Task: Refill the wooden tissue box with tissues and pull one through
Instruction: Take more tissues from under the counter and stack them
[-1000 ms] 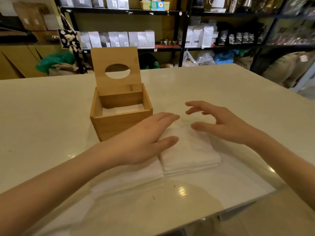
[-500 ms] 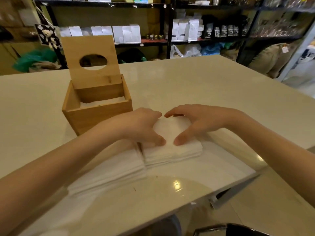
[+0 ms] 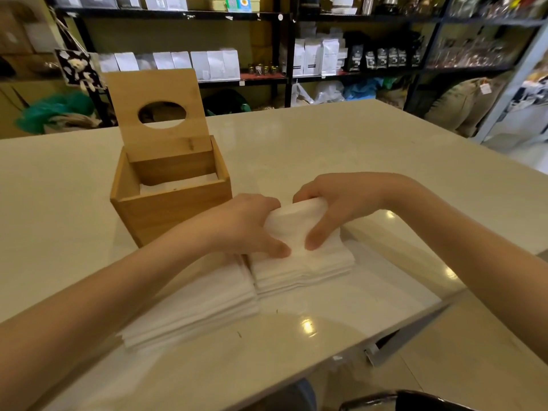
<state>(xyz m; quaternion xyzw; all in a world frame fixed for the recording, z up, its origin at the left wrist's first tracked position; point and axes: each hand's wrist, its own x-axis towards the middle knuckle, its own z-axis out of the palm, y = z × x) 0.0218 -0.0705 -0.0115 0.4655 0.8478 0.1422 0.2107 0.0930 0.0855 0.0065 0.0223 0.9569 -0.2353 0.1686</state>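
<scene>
Pinching the top layers of the right-hand tissue stack point(image 3: 302, 262) between both hands: left hand point(image 3: 249, 226) and right hand point(image 3: 341, 203) are closed narrow on a raised fold of tissues point(image 3: 293, 223), thumbs toward me, fingers curled over the far side. The rest of that stack lies flat under the fold. A second stack point(image 3: 195, 304) sits just beside it, under my left forearm, untouched.

The wooden tissue box point(image 3: 172, 203) stands just beyond my left hand, its lid point(image 3: 157, 114) tipped up and back, oval hole clear. Something white lies low inside the box; probably tissues already in, but the front wall hides most of it, so I can't say how many.

Progress, as I judge it: lid open, loading underway or barely begun. Left to do: carry this bundle into the box, perhaps more, feed one tissue through the hole, close the lid.
</scene>
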